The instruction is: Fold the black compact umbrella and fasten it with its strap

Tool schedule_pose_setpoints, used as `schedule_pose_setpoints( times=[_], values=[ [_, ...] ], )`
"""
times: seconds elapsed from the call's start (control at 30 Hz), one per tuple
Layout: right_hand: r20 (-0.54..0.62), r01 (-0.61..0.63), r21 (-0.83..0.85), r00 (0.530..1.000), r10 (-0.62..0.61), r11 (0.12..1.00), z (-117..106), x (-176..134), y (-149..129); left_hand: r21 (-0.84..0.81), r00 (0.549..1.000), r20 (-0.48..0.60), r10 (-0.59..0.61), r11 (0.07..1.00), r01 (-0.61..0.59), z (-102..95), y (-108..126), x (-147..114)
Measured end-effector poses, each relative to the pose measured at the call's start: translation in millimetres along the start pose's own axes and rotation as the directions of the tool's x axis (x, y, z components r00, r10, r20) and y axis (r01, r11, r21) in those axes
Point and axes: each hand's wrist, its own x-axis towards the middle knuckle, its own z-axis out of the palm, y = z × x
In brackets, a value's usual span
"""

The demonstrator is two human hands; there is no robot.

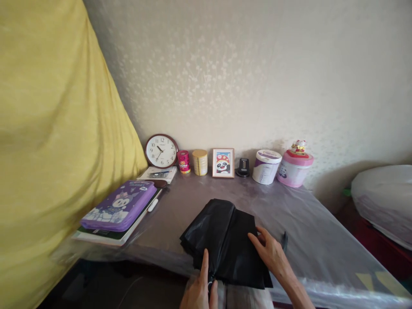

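A black folding umbrella (222,240), collapsed with its fabric panels loose and spread, lies across the front edge of the table. My left hand (201,287) is closed around its handle end at the bottom, index finger stretched up along the fabric. On the umbrella's right side, my right hand (270,251) has its fingers on the edge of a fabric panel, gripping it; part of the grip is hidden. A small dark strap (285,241) sticks out just beyond my right hand.
A plastic-covered table (309,231) spans the front. On its left, a purple case (122,206) rests on books. Along the wall stand a clock (161,150), a picture frame (223,163), a white tub (266,166) and a pink tub (294,169). A yellow curtain (58,128) hangs left.
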Motion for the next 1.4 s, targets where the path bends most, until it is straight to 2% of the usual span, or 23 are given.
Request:
schedule_pose_setpoints(
  times=[0.13, 0.23, 0.33, 0.47, 0.53, 0.6, 0.67, 0.77, 0.87, 1.0, 1.13, 1.27, 1.4],
  values=[
    [0.074, -0.083, 0.183, 0.995, 0.07, 0.98, 2, 0, -2, -0.007, 1.0, 0.016, 0.005, 1.0, -0.005, -1.9, 0, 0],
    [0.118, -0.147, 0.36, 0.987, 0.112, 0.921, -3, -3, -11, -0.006, 0.999, 0.04, -0.018, 1.0, 0.018, -5.9, 3, -1],
    [0.134, -0.191, 0.452, 0.98, 0.145, 0.871, -10, -8, -19, 0.001, 0.999, 0.037, -0.01, 1.0, 0.01, -6.9, 4, -2],
    [0.172, -0.229, 0.395, 0.97, 0.174, 0.89, -9, -15, -20, 0.001, 1.0, 0.013, 0.016, 1.0, -0.016, -1.9, -2, 1],
    [0.189, -0.234, 0.369, 0.966, 0.174, 0.9, -4, -17, -16, 0.006, 0.999, 0.034, 0.029, 1.0, -0.029, 1.0, -7, 2],
    [0.212, -0.233, 0.388, 0.964, 0.16, 0.892, 1, -18, -11, 0.011, 0.997, 0.063, 0.045, 0.999, -0.046, 3.4, -12, 3],
    [0.223, -0.234, 0.426, 0.963, 0.149, 0.874, 2, -20, -7, -0.011, 0.997, 0.039, 0.067, 0.998, -0.067, 5.3, -15, 3],
    [0.224, -0.258, 0.489, 0.96, 0.165, 0.833, -3, -21, -7, -0.056, 0.997, -0.027, 0.073, 0.996, -0.075, 7.2, -17, 3],
    [0.233, -0.29, 0.515, 0.953, 0.194, 0.807, -14, -18, -12, -0.074, 0.995, -0.044, 0.084, 0.993, -0.087, 8.1, -16, 2],
    [0.147, -0.21, 0.44, 0.976, 0.161, 0.873, -21, -3, -18, -0.056, 0.993, -0.048, 0.105, 0.993, -0.108, 7.2, -18, 3],
    [0.1, -0.164, 0.343, 0.985, 0.138, 0.925, -18, 16, -24, -0.027, 0.992, 0.076, 0.101, 0.995, -0.099, 4.0, -22, 6],
    [0.209, -0.215, 0.456, 0.969, 0.131, 0.864, -17, 23, -37, -0.025, 0.988, 0.111, 0.105, 0.994, -0.103, 1.4, -24, 7],
    [0.287, -0.26, 0.525, 0.951, 0.12, 0.811, -17, 13, -39, -0.035, 0.989, 0.118, 0.084, 0.996, -0.08, 1.4, -24, 8]
  ],
)
